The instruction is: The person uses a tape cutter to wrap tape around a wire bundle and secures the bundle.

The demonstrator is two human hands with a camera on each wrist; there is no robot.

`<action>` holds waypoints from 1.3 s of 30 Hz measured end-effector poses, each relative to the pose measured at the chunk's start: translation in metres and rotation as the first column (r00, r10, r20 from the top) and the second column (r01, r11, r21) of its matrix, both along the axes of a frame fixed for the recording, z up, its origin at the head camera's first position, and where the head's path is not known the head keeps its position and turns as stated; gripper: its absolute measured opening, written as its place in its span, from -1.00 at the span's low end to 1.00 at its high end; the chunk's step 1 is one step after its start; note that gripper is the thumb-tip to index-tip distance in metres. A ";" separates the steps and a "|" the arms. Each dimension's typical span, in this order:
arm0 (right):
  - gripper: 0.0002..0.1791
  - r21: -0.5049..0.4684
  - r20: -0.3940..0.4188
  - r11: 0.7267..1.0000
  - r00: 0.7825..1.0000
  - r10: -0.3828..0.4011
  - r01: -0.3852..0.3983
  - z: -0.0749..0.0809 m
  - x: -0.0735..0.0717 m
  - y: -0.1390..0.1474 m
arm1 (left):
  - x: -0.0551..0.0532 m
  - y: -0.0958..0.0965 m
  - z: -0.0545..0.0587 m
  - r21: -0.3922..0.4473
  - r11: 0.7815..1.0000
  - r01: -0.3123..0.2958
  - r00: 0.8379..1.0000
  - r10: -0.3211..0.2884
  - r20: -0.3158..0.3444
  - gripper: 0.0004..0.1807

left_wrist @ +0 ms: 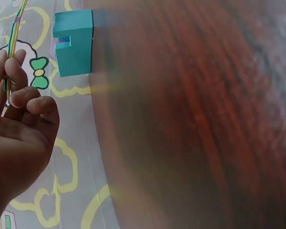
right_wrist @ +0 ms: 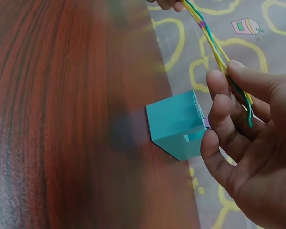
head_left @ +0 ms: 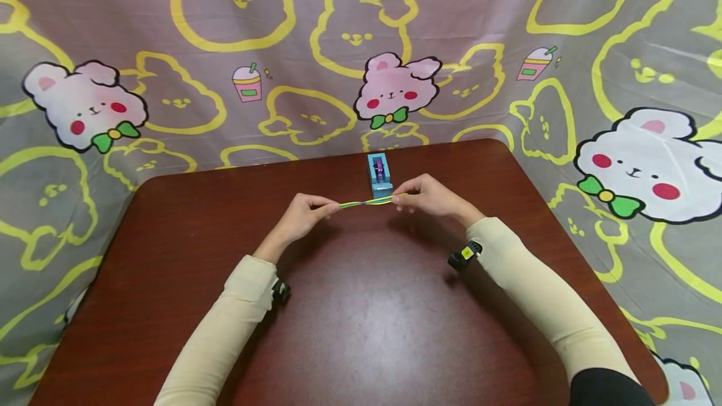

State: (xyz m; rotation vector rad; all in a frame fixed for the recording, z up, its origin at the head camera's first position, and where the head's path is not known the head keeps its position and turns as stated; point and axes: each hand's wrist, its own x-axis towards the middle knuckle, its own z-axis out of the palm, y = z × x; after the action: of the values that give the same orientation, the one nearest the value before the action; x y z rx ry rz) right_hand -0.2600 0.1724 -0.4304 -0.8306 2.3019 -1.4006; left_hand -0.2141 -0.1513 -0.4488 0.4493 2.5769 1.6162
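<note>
A thin bundle of yellow and green cords (head_left: 363, 203) stretches between both hands above the table, with a narrow purple band round its middle. My left hand (head_left: 303, 215) pinches one end between thumb and fingers. At the other end, my right hand (head_left: 425, 196) pinches the bundle, and loose cord tips (right_wrist: 249, 119) stick out past the fingers in the right wrist view. Just behind the bundle stands a blue tape dispenser (head_left: 379, 175) holding a purple roll of tape (head_left: 378, 169). Neither hand touches the dispenser.
The dark reddish-brown wooden table (head_left: 361, 318) has rounded far corners. A patterned cloth (head_left: 316, 30) with cartoon bears hangs behind the table and along its sides. A small dark wrist camera (head_left: 465, 255) is strapped near each sleeve cuff.
</note>
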 end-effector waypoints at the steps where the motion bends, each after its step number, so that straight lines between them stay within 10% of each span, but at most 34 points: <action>1: -0.76 -0.007 0.010 1.000 1.000 -0.014 0.014 -0.001 0.000 0.000 | 0.000 -0.001 -0.001 0.018 1.000 -0.009 1.000 0.009 0.013 -0.76; 17: -0.77 -0.077 -0.049 0.989 0.990 -0.131 0.127 0.007 -0.002 -0.028 | 0.000 -0.030 0.000 0.293 0.934 -0.205 0.971 0.157 0.179 -0.67; 29: -0.85 -0.022 -0.173 0.989 0.974 -0.150 0.148 0.017 -0.016 -0.081 | -0.003 -0.066 0.002 0.462 0.825 -0.326 0.944 0.256 0.209 -0.69; 39: -0.82 0.034 -0.170 0.982 0.969 -0.180 0.188 0.014 -0.030 -0.124 | -0.009 -0.093 0.010 0.456 0.774 -0.439 0.897 0.353 0.266 -0.92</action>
State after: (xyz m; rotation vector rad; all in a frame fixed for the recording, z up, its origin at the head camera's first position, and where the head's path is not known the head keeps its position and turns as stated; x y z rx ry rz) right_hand -0.2900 0.0484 -0.4167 -0.7609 2.5881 -1.3889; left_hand -0.2228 -0.2447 -0.4388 -0.2417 2.1935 2.3699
